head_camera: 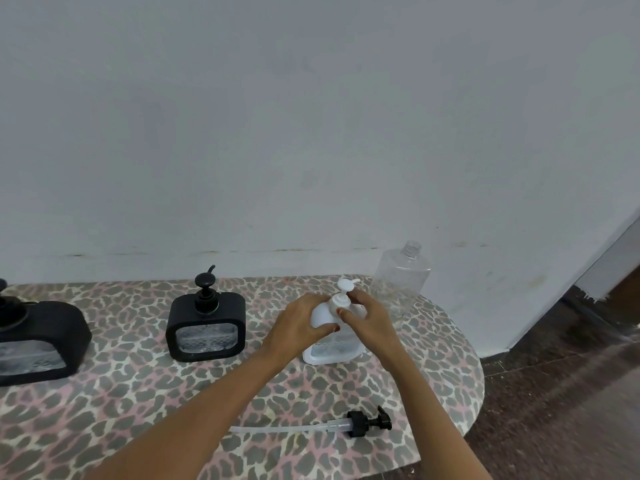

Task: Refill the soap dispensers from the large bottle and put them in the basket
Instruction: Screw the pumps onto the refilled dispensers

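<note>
A white soap dispenser stands upright on the table right of centre. My left hand grips its shoulder from the left. My right hand pinches the collar of its white pump from the right. Behind it stands the large clear bottle, uncapped and looking empty. A black pump with a long clear tube lies flat near the table's front edge. A black dispenser stands left of centre, and a second black dispenser sits at the far left, partly cut off. No basket is in view.
The table wears a leopard-print cloth and its rounded right edge drops to a dark floor. A pale wall rises directly behind the table.
</note>
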A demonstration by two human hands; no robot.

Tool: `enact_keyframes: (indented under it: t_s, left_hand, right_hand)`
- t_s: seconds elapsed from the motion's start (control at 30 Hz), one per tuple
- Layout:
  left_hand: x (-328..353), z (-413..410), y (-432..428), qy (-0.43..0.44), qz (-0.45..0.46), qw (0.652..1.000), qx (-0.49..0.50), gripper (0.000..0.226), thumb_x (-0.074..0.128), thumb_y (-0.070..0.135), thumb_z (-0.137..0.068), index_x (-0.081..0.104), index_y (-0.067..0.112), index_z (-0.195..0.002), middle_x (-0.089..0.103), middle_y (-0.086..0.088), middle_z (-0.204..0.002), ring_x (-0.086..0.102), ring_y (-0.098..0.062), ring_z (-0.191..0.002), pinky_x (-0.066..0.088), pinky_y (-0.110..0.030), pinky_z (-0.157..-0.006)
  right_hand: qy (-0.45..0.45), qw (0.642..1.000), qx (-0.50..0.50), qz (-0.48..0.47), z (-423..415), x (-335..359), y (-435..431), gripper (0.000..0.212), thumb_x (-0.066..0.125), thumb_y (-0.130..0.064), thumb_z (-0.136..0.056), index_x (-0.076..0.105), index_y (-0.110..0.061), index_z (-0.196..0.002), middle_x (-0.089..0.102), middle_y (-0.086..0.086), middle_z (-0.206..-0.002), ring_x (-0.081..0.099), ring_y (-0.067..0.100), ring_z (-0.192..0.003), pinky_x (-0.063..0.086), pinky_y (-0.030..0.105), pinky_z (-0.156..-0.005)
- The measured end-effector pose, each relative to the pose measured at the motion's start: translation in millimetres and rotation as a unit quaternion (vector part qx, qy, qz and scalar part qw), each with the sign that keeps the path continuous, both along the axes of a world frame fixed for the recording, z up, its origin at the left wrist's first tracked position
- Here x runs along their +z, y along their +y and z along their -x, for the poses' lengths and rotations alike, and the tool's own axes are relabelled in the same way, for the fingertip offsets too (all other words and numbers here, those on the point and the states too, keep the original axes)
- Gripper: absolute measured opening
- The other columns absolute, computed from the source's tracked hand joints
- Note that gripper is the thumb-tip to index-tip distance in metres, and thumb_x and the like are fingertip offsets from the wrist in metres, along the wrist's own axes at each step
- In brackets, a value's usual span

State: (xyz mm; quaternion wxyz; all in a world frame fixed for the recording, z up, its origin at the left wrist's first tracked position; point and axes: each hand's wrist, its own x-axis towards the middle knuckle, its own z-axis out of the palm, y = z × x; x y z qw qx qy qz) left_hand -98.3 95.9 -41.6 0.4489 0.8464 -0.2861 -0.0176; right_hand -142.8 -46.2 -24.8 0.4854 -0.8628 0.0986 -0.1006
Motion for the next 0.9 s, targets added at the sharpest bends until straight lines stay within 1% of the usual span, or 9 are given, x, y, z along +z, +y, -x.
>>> enact_keyframes:
  t_s: [0.07,0.17,0.2,0.33,0.4,0.5,0.6,0.73,0.9]
  left_hand:
    - [0,0,0,0.002,0.002,1.0,0.001,0.042,0.068,0.028,-0.078,0.056,0.022,-0.118,0.06,0.004,-0.118,0.05,-0.003,-0.095,0.032,-0.004,-0.069]
    - [-2,0,-1,0.01,0.005,1.0,0.004,0.044,0.069,0.03,-0.078,0.055,0.024,-0.119,0.06,0.004,-0.119,0.055,-0.01,-0.103,0.036,-0.012,-0.072]
    - [-2,0,-1,0.012,0.007,1.0,0.005,0.043,0.069,0.03,-0.078,0.055,0.025,-0.119,0.06,0.004,-0.119,0.056,-0.011,-0.104,0.036,-0.013,-0.072]
    - [-1,0,-1,0.006,0.013,1.0,0.004,0.039,0.068,0.03,-0.078,0.058,0.026,-0.115,0.062,0.004,-0.116,0.056,-0.011,-0.104,0.036,-0.009,-0.071]
    - [-1,0,-1,0.003,0.014,1.0,0.001,0.037,0.067,0.03,-0.079,0.058,0.025,-0.115,0.062,0.004,-0.115,0.057,-0.011,-0.104,0.037,-0.009,-0.072]
    - [-2,-1,-1,0.004,0.009,1.0,0.005,0.044,0.069,0.029,-0.078,0.055,0.024,-0.12,0.06,0.003,-0.12,0.056,-0.013,-0.106,0.038,-0.019,-0.078]
    - [-5,-1,-1,0.005,0.005,1.0,0.007,0.047,0.069,0.03,-0.078,0.054,0.023,-0.122,0.059,0.002,-0.121,0.055,-0.014,-0.107,0.037,-0.02,-0.081]
    - [-8,-3,-2,0.002,-0.004,1.0,0.006,0.049,0.068,0.033,-0.078,0.053,0.023,-0.123,0.06,0.002,-0.121,0.055,-0.014,-0.108,0.038,-0.021,-0.083]
    - [-8,-5,-2,0.001,0.008,1.0,0.005,0.045,0.067,0.032,-0.079,0.055,0.025,-0.121,0.061,0.003,-0.118,0.057,-0.013,-0.107,0.037,-0.019,-0.08]
  right_hand:
    - [-0.015,1.0,-0.004,-0.007,-1,-2,-1,0.04,0.061,-0.014,-0.086,0.053,-0.014,-0.125,0.057,0.0,-0.124,0.048,0.006,-0.107,0.035,0.017,-0.087]
    - [-0.042,0.997,-0.055,0.026,-7,-8,5,0.038,0.069,-0.02,-0.081,0.058,-0.011,-0.116,0.058,0.004,-0.115,0.051,0.009,-0.099,0.035,0.007,-0.073]
    - [-0.043,0.995,-0.075,0.04,-9,-8,7,0.039,0.071,-0.023,-0.079,0.058,-0.01,-0.114,0.058,0.005,-0.113,0.051,0.01,-0.096,0.036,0.01,-0.073]
    - [-0.013,0.992,-0.094,0.079,-14,-9,10,0.046,0.072,-0.033,-0.076,0.056,-0.011,-0.113,0.056,0.001,-0.107,0.053,0.016,-0.101,0.043,0.034,-0.091]
    - [0.002,0.997,-0.053,0.048,-10,-7,5,0.044,0.069,-0.031,-0.079,0.056,-0.013,-0.117,0.058,-0.001,-0.11,0.054,0.015,-0.105,0.043,0.034,-0.093]
    - [0.019,1.0,0.001,0.019,-3,-2,-5,0.036,0.062,-0.021,-0.084,0.058,-0.016,-0.12,0.06,-0.002,-0.114,0.052,0.011,-0.106,0.039,0.026,-0.09]
    - [-0.004,1.0,-0.025,0.011,-4,-4,-9,0.032,0.07,-0.022,-0.079,0.064,-0.013,-0.109,0.065,-0.002,-0.106,0.057,0.013,-0.102,0.043,0.029,-0.087]
    - [-0.033,0.995,-0.084,0.046,-9,-6,3,0.04,0.076,-0.023,-0.073,0.058,-0.011,-0.107,0.057,-0.006,-0.095,0.053,0.01,-0.092,0.044,0.029,-0.087]
    - [-0.003,0.999,-0.028,0.024,-5,-5,3,0.044,0.067,-0.027,-0.082,0.052,-0.015,-0.122,0.056,-0.006,-0.115,0.05,0.01,-0.107,0.037,0.025,-0.09]
